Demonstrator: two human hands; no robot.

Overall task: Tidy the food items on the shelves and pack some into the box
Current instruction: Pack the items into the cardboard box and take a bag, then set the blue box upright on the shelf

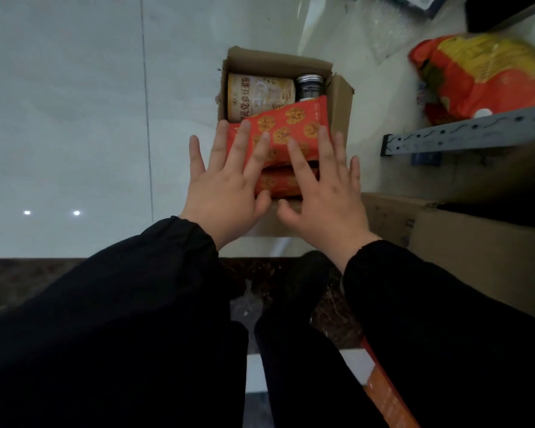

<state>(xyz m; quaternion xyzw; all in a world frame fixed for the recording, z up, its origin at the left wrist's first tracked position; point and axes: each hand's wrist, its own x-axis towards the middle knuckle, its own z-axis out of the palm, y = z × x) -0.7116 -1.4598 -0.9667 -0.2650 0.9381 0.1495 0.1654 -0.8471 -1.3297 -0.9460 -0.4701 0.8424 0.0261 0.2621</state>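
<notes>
A pale glossy tiled floor (74, 118) fills the upper part of the view, with a dark speckled stone strip (28, 279) across it nearer the person. Two black sleeves (121, 304) reach forward over it. At the right, a closed brown cardboard carton (476, 248) stands near the work. Above it a grey perforated metal shelf rail (476, 131) juts in just beside the open box. Behind the rail lies a big orange-and-yellow plastic sack (482, 75), blurred, so its print cannot be read.

The small open brown cardboard box (342, 100) sits on the floor, flaps up. Across its near half a red foil snack packet with golden walnut pictures (284, 128) lies tilted, one end raised against the box wall. A second matching red packet (284, 182) lies beneath it.

The left hand (226, 186) and right hand (325, 193) lie flat on the top packet with their fingers (261, 149) straight and spread apart, curled round nothing. The thumbs point toward each other. The hands hide the near edge of the box and part of both packets.

At the far end of the box a cream cylindrical canister (260, 94) lies on its side. It carries a line of brown Chinese characters too soft to read surely. Beside it stands a dark jar with a silver lid (310, 84). The small print on the packet is illegible.
</notes>
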